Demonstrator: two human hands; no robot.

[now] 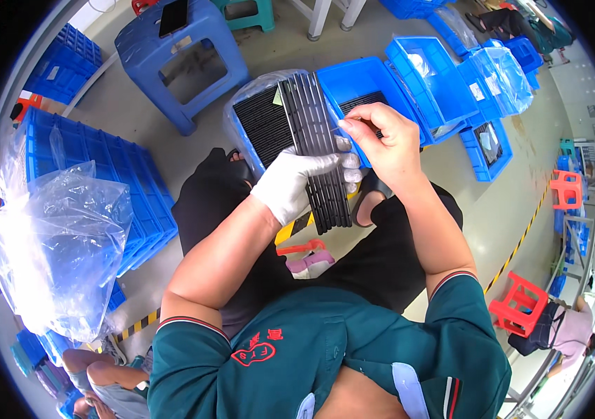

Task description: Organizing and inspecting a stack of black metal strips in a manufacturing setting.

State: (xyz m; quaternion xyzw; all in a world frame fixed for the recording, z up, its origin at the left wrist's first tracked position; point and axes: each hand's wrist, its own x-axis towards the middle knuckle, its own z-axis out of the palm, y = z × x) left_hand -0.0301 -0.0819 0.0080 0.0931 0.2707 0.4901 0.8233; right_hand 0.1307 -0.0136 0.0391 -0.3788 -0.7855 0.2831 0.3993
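In a white glove, my left hand is closed around a bundle of long, thin black strips. The bundle stands tilted in front of me, above my knees. Bare and to the right of it, my right hand has thumb and forefinger pinched together close to the bundle's right edge; whatever they hold is too small to make out. Behind the bundle, a plastic-lined blue bin holds rows of similar black strips, with a pale slip at its upper right. Another blue bin beside it holds more dark strips, partly hidden by my right hand.
A blue stool carrying a black phone stands at the far left. Stacked blue crates and a clear plastic bag fill the left side. More blue bins stand at right. Red stools and other people are farther off.
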